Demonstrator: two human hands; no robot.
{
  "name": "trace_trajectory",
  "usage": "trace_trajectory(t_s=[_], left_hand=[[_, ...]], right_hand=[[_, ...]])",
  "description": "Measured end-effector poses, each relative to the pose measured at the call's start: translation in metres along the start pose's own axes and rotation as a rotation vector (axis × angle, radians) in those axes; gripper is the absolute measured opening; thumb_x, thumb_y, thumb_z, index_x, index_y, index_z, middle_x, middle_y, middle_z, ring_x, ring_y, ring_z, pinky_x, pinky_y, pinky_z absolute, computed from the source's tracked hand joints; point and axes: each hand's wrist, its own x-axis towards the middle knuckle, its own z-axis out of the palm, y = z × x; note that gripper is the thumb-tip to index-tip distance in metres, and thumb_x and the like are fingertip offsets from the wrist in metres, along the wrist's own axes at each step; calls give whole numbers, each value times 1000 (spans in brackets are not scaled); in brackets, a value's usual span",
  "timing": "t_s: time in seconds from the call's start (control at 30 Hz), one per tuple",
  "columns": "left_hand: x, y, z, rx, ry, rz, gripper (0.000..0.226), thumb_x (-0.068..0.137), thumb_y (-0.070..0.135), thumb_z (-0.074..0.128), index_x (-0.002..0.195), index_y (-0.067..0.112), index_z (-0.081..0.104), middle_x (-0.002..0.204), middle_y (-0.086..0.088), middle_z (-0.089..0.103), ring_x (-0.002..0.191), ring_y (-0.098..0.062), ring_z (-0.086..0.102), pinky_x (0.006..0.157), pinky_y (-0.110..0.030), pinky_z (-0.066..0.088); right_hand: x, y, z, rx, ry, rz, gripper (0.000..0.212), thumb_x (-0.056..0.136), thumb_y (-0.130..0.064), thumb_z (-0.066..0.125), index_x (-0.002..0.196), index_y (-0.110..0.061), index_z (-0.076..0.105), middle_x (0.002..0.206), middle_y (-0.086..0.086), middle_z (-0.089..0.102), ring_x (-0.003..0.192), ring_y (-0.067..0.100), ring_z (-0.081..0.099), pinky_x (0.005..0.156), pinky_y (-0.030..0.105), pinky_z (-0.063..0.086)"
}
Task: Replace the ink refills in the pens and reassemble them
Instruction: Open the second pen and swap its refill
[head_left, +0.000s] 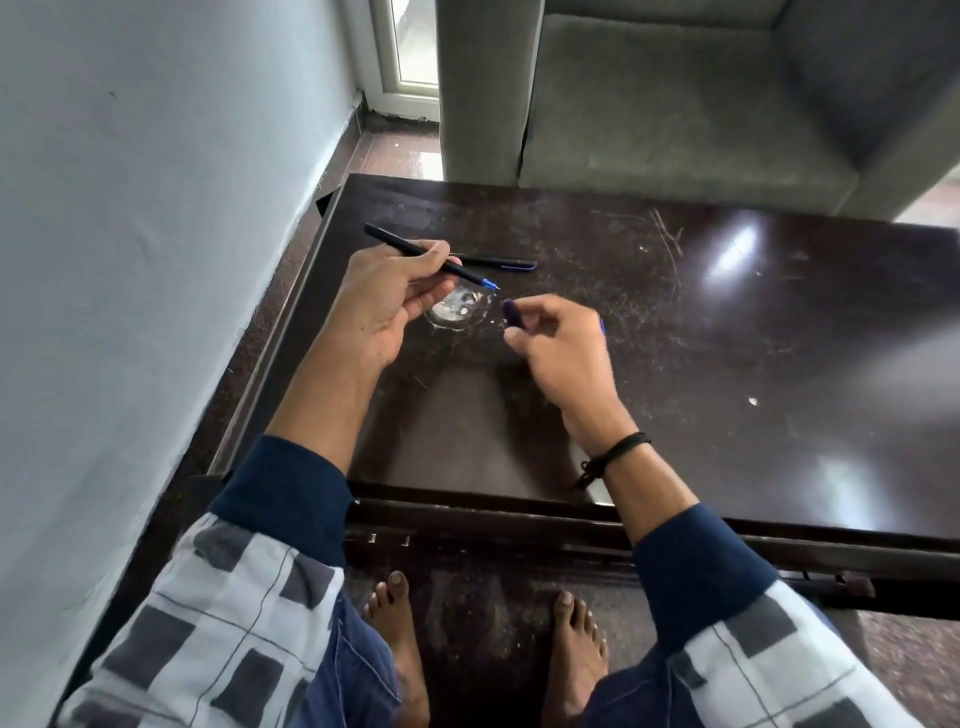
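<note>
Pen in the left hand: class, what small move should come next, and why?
Probably bring the right hand and the dark piece it pinches across to the pen's blue tip and fit it on. The left hand grips the pen with that tip bare and aimed at the piece, which sits just apart from it.

Wide stretch of worktop (753, 374) is lying open right of the hands. Wall (130, 260) is running near the left edge, squeezing that side. Armchair (649, 114) is standing just behind the far edge, blocking reach beyond. Loose pen (501, 261) is lying just past the left hand (384, 306), which is gripping a pen (400, 242). Right hand (561, 348) is pinching a cap (511, 313), with a narrow gap showing between them.
</note>
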Motion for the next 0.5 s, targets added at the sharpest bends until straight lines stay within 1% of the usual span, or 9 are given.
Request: trace_trajectory(t_s=[0.07,0.13,0.2,0.33,0.5], left_hand=[[0,-1,1,-37,-8,-29,4,89,5,72,87,7,71,84,-11,78,82,-20,76,75,-26,59],[-2,-2,4,-73,-23,-59,2,89,5,73,88,6,71,85,-12,77,82,-20,76,75,-26,59],[-2,-4,5,-95,-34,-79,2,88,5,73,89,5,71,85,-13,77,80,-20,76,74,-26,59],[-1,-5,6,-107,-25,-85,3,88,5,73,91,4,72,87,-15,77,80,-21,75,74,-26,60],[-4,-2,5,-114,-10,-84,2,88,4,74,89,3,71,84,-14,77,81,-22,76,74,-26,60]], right_hand=[[1,-4,-7,250,88,57,20,86,-3,77,93,-22,70,85,-4,69,78,10,64,75,27,50],[0,-8,-11,434,115,74,22,85,3,76,93,-15,65,87,4,72,80,16,67,72,27,52],[-1,-11,-11,550,123,71,25,84,8,75,97,-9,63,89,9,74,79,17,68,70,24,55],[-3,-13,-9,589,149,57,26,81,9,78,97,-6,64,89,10,77,75,12,69,71,22,55],[-3,-13,-11,604,143,63,24,80,9,79,91,-8,66,87,11,77,79,15,72,75,23,59]])
